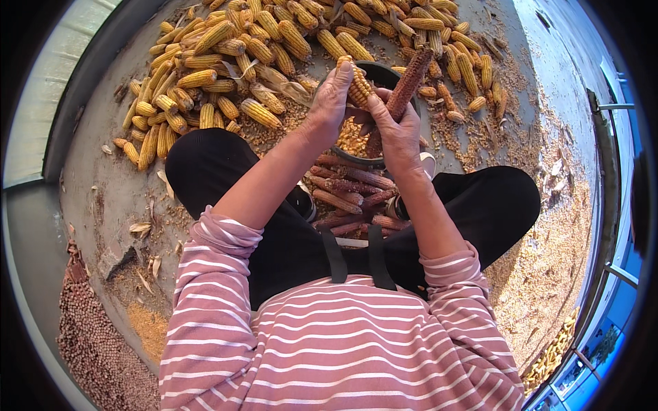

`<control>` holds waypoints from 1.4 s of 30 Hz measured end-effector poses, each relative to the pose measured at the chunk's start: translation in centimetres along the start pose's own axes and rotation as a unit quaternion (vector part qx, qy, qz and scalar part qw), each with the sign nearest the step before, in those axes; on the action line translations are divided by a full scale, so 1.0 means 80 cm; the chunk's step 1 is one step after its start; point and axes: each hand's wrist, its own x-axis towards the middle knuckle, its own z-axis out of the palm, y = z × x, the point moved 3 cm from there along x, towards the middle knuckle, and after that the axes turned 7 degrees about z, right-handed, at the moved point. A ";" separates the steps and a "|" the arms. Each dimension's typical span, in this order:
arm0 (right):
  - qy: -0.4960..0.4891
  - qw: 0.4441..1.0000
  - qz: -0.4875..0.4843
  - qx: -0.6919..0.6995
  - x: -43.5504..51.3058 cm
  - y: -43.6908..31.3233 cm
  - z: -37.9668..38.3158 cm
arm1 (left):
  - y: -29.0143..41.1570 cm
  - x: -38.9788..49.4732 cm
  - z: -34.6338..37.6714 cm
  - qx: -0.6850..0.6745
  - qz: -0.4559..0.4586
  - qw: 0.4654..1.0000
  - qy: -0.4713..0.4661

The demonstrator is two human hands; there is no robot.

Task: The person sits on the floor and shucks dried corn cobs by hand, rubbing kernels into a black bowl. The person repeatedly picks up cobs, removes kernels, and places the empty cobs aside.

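Observation:
My left hand (333, 97) grips a yellow ear of corn (360, 88) that still bears kernels, its thumb near the top end. In my right hand (398, 126) is a bare reddish corn cob (409, 85), slanting up to the right. The right thumb presses against the lower part of the ear. Both hands are above a dark round bucket (372, 162), which holds loose yellow kernels (352, 137). Another reddish cob (374, 144) stands partly inside the bucket, its upper part hidden by my right hand.
A large heap of corn ears (231, 51) lies beyond the bucket. Stripped cobs (354, 190) are piled between my feet. Several ears and scattered kernels lie at right. Stacked cobs (97, 344) rise at lower left; kernels (545, 287) are spread over the floor at right.

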 end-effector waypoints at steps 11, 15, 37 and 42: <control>-0.033 0.999 -0.022 0.016 0.038 0.003 -0.008 | -0.015 0.000 -0.007 -0.016 -0.061 0.997 0.047; -0.123 0.980 0.090 0.128 0.060 0.032 -0.010 | -0.043 0.003 0.005 0.082 -0.059 0.994 0.049; -0.042 0.999 -0.005 0.016 0.079 0.056 -0.024 | -0.078 0.009 -0.018 0.331 -0.042 0.934 0.127; -0.015 0.995 0.058 0.083 0.086 0.054 -0.029 | -0.070 0.005 -0.007 0.529 0.111 0.837 0.085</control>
